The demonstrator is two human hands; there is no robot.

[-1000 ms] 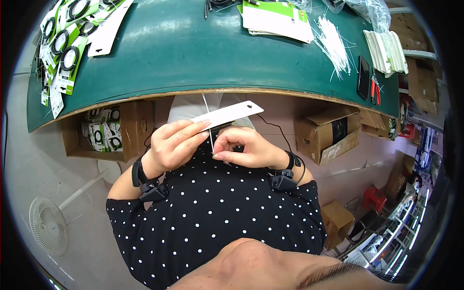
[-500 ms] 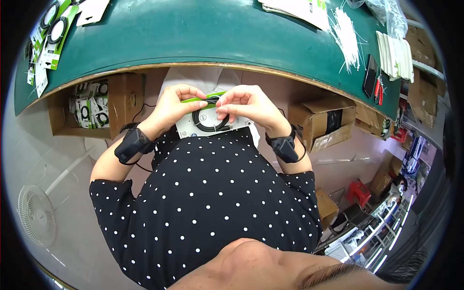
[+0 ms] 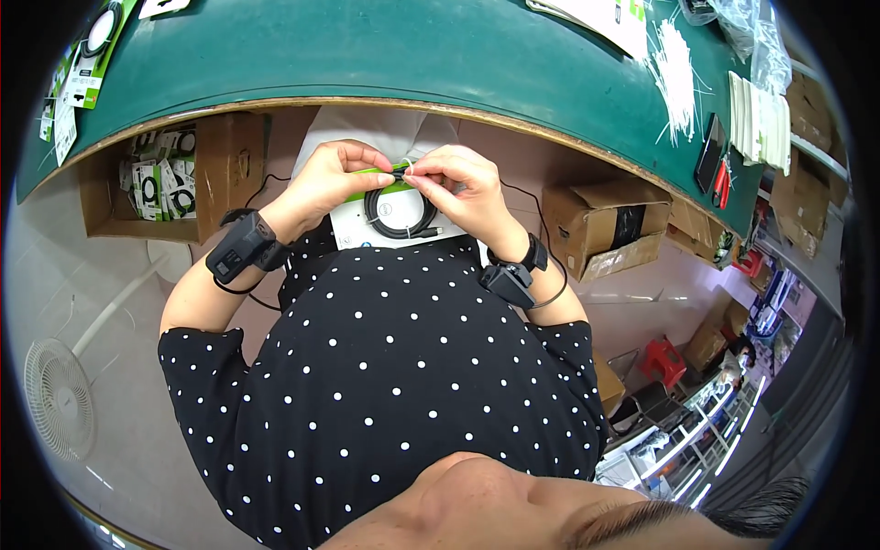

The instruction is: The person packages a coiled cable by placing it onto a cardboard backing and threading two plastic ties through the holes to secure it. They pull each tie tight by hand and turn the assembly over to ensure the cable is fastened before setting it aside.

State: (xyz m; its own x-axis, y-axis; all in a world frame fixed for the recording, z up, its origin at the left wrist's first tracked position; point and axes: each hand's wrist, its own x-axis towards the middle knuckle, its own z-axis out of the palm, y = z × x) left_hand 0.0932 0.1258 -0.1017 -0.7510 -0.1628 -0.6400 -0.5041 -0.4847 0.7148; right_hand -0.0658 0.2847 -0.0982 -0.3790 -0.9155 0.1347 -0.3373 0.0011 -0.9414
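Note:
A coiled black cable (image 3: 431, 213) lies against a white and green backing card (image 3: 350, 225) in my lap, just below the table edge. My left hand (image 3: 335, 179) pinches the top of the coil, thumb over the cable. Close beside it, my right hand (image 3: 463, 188) has thumb and forefinger pressed together at the same spot. A thin white strip, which looks like a cable tie (image 3: 404, 165), shows between the fingertips there. The fingers partly hide the strip and the upper part of the coil. One cable plug points right at the coil's bottom.
The green table (image 3: 348, 55) holds carded cables (image 3: 99, 37) at left, loose white cable ties (image 3: 676, 82), a stack of white cards (image 3: 759, 119), a black phone (image 3: 709, 151) and red-handled pliers (image 3: 722, 181) at right. Cardboard boxes (image 3: 225, 174) stand underneath.
My right fingers have moved from the coil's right inner side up to its top, close to my left fingertips. The white strip now shows between them. The view has shifted slightly.

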